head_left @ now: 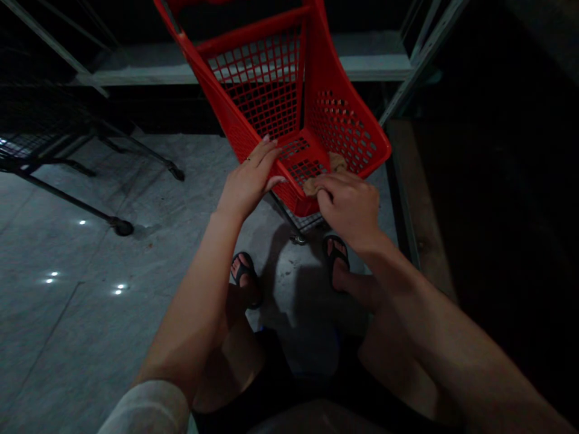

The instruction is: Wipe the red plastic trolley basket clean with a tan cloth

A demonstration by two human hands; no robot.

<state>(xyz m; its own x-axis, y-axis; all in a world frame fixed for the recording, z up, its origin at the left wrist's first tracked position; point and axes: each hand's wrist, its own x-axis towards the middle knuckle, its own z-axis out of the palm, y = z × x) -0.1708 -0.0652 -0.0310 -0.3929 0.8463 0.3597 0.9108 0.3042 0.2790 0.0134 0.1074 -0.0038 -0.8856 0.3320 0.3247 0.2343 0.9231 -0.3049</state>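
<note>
A red plastic shopping basket [289, 90] with grid walls stands tilted in front of me, over the grey floor. My left hand [250, 178] rests on the basket's near left wall, fingers stretched along the rim and a ring on one finger. Just to the right, my right hand [348, 205] is closed around a tan cloth [312, 185] and presses it against the basket's lower edge. More of the cloth shows inside the basket. My feet in dark sandals stand below the basket.
Black metal frame legs [90, 211] stretch over the shiny grey floor at the left. A pale shelf board [149, 69] with slanted metal uprights runs behind the basket. The right side is dark, with a wooden strip [420, 205] beside the floor.
</note>
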